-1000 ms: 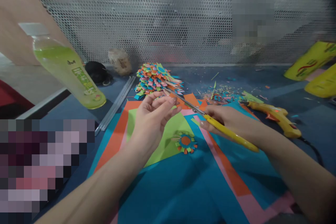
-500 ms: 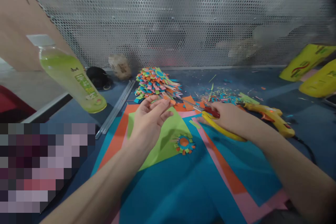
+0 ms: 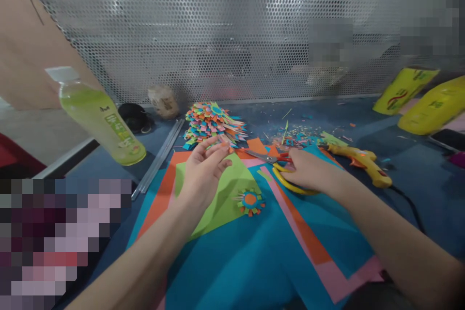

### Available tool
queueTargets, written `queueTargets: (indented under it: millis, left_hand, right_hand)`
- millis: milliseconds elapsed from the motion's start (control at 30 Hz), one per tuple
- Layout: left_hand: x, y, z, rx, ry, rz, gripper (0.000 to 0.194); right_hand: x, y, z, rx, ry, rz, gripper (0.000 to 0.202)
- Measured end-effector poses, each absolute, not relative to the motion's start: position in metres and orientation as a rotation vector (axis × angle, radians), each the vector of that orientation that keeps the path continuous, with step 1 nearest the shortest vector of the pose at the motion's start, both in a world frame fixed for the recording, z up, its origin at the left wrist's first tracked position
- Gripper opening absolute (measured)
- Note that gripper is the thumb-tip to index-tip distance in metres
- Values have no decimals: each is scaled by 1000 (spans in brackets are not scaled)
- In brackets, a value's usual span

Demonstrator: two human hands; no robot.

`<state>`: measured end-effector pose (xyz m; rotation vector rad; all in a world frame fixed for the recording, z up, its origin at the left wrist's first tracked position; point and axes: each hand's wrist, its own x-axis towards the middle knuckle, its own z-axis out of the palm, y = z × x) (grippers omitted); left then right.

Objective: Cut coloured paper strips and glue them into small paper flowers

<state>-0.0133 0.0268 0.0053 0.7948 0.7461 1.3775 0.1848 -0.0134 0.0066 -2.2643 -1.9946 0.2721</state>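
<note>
My left hand [image 3: 207, 167] pinches a small orange piece of paper [image 3: 225, 146] between thumb and fingers, above a green sheet [image 3: 210, 203]. My right hand [image 3: 307, 168] is wrapped round the handles of scissors with yellow and red grips [image 3: 286, 181]; their blades point left toward the orange piece. An orange paper piece [image 3: 256, 146] lies behind the blades. Below the hands, a round fringed paper flower [image 3: 250, 199] with an orange centre rests on the green and blue sheets. Behind my left hand is a heap of fringed colourful paper [image 3: 210, 123].
A green drink bottle [image 3: 103, 121] and clear sticks [image 3: 158, 160] are at left. A yellow glue gun [image 3: 363, 160] with a cord and paper scraps [image 3: 301, 136] lie at right. Yellow bottles [image 3: 405, 89] stand farther right, before a perforated metal panel [image 3: 232, 29].
The view has shifted slightly, with the table lower in it. The scissors have turned a little in my right hand, and their blades now sit closer to my left fingertips.
</note>
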Motion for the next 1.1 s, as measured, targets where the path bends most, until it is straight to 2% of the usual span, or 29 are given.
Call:
queueTargets:
  millis: [233, 333, 433, 600, 1100]
  left_hand:
    - [-14, 30, -1, 789, 759, 1393, 37]
    - [-14, 34, -5, 778, 770, 1392, 39]
    - [-15, 37, -8, 772, 768, 1394, 38]
    - [-17, 36, -8, 768, 761, 1410, 37]
    - [-16, 38, -8, 745, 826, 1417, 32]
  right_hand:
    - [179, -11, -1, -2022, -2045, -127, 29]
    - [166, -6, -8, -1715, -2309, -98, 27]
    - [151, 0, -15, -1438, -2552, -45, 36]
    - [140, 3, -19, -1310, -2671, -18, 49]
    - [154, 21, -36, -1297, -2271, -52, 30]
